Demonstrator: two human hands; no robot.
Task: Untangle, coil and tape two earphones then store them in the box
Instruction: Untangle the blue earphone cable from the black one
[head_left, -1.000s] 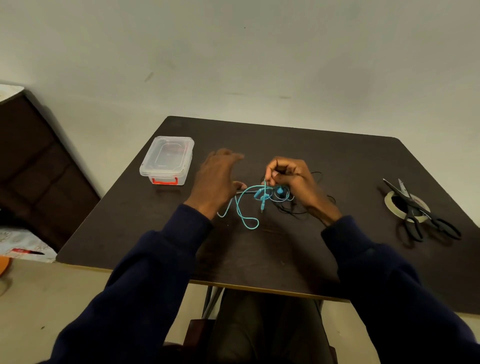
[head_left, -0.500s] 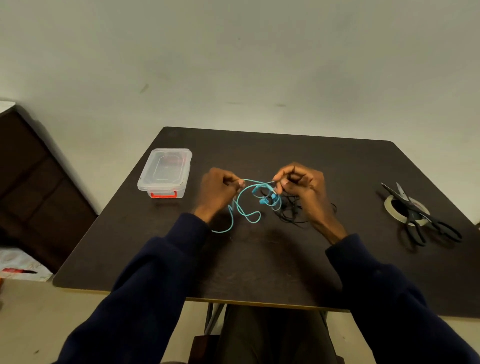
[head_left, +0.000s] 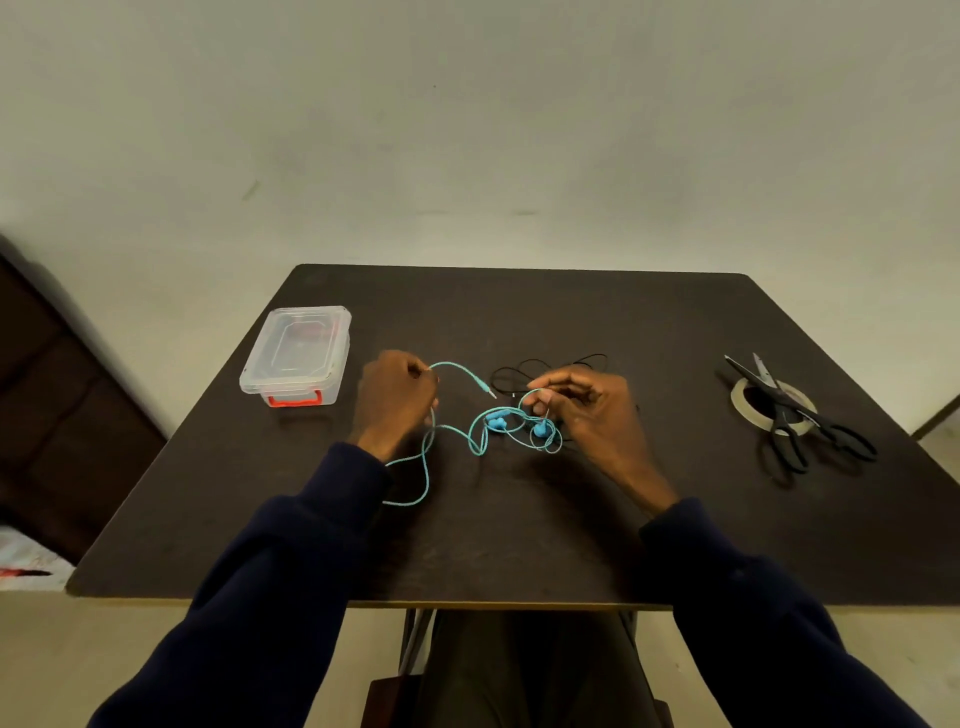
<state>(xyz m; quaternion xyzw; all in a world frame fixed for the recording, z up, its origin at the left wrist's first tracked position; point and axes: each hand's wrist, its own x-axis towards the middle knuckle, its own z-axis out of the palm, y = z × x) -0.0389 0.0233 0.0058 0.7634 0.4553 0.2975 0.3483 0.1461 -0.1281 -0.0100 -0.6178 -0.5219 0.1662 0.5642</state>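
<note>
A blue earphone (head_left: 480, 435) lies in loops on the middle of the dark table (head_left: 519, 545), its two earbuds near the centre and its plug end pointing right. My left hand (head_left: 397, 397) grips the blue cord near the plug end. My right hand (head_left: 582, 410) pinches a thin cord beside the blue earbuds. A black earphone (head_left: 524, 371) lies in loose loops just behind my right hand, partly hidden by it. The clear plastic box (head_left: 296, 356) with an orange latch stands lidded at the left.
Black scissors (head_left: 795, 418) lie across a roll of tape (head_left: 745, 402) at the table's right side. A dark piece of furniture (head_left: 47, 395) stands to the left of the table. The wall is close behind the far edge.
My hands have moved apart, the left one drawing the blue cord leftward so its plug end is free. The black cord now lies apart behind the right hand.
</note>
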